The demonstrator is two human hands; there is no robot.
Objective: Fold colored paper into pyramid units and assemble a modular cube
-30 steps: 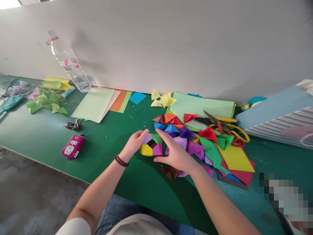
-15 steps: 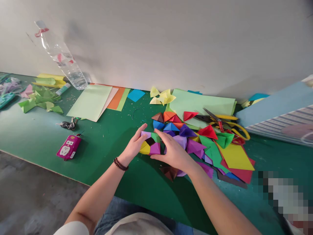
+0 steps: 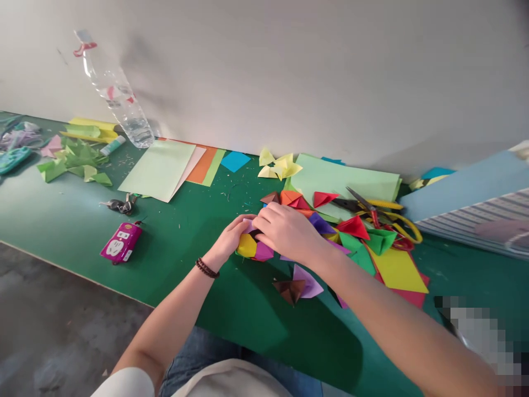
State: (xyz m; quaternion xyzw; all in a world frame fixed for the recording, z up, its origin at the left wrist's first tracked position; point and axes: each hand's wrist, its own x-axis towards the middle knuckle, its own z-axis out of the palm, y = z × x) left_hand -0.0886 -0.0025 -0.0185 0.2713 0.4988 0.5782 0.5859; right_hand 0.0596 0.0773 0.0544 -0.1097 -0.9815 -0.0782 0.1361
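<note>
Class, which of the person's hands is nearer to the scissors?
The right hand: it is left of the scissors, with folded papers between them. The left hand is farther left, holding the colourful paper ring by its left side.

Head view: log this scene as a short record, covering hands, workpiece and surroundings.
left hand: holds the workpiece's left side
right hand: over the workpiece's upper right; fingertip grip unclear
workpiece: multicolored folded-paper piece, yellow and magenta panels showing, partly covered
nearer table edge: brown folded-paper unit beside lilac folded-paper unit
left of hands: magenta pack, keys
back left: clear plastic bottle, glue stick
surface: green table
</note>
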